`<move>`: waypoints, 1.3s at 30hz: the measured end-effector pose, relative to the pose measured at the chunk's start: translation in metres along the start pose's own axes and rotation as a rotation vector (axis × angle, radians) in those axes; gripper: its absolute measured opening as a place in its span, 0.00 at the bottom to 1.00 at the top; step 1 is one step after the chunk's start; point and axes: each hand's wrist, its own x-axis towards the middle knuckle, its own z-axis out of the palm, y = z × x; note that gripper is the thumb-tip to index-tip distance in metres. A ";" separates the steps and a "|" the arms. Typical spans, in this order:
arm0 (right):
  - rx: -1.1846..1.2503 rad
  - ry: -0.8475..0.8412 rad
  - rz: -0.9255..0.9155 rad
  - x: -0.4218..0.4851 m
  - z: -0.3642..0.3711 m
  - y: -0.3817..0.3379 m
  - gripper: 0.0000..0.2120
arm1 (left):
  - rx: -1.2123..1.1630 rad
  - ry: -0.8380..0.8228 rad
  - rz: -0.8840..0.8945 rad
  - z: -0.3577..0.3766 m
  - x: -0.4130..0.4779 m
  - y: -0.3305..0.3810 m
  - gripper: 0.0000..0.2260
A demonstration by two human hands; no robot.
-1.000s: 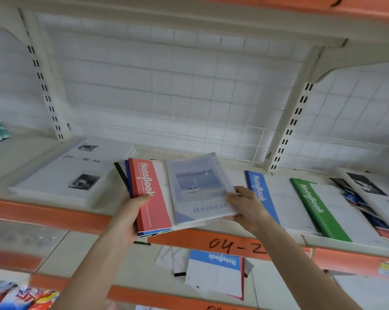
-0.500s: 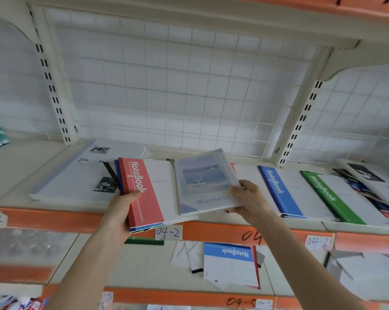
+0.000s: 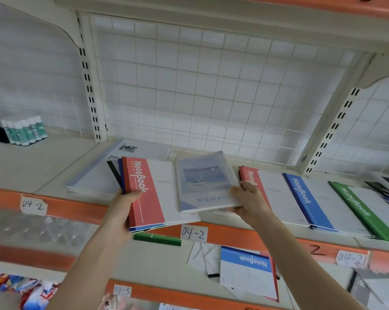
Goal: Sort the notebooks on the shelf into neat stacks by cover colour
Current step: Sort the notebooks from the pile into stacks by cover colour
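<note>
Two grips to log. Clamping a fanned bundle of notebooks (image 3: 148,198) in left hand (image 3: 124,206), thumb across the red cover on top, blue and black edges peeking out beneath; fanned probably so colours read at a glance. Pinching the pale "Moment" notebook (image 3: 204,182) at its lower right corner with right hand (image 3: 247,198), tilted up over the bundle's white half, apparently next to be sorted. Both held in the air just in front of the orange shelf edge (image 3: 77,211), above the "04-2" label (image 3: 193,233). Lying on the shelf to the right, side by side with spines angled alike: red stack (image 3: 253,182), blue stack (image 3: 305,198), green stack (image 3: 359,206). Behind the left hand, a grey-white stack (image 3: 92,175), a likely home for the pale one, not certain. Far right, photo-cover notebooks (image 3: 388,186), partly cut off. Glue sticks (image 3: 23,130) far left, well apart. Down on the lower shelf, a loose blue notebook (image 3: 247,271), unsorted. In the way: own bundle and left wrist between the pale notebook and the grey-white stack; red stack just beside the right hand, easy to nudge.
</note>
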 end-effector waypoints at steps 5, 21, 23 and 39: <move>-0.102 0.068 -0.034 0.008 0.006 -0.005 0.10 | -0.002 0.025 0.044 -0.011 -0.002 0.007 0.16; -0.491 0.106 -0.181 0.032 0.054 0.019 0.10 | 0.003 0.069 0.021 -0.046 -0.012 0.018 0.12; -0.506 0.104 -0.187 0.032 0.056 0.025 0.11 | 0.008 0.067 0.019 -0.044 -0.012 0.018 0.12; -0.582 -0.049 -0.034 0.047 0.090 0.033 0.13 | 0.056 0.073 0.024 -0.042 -0.008 0.020 0.12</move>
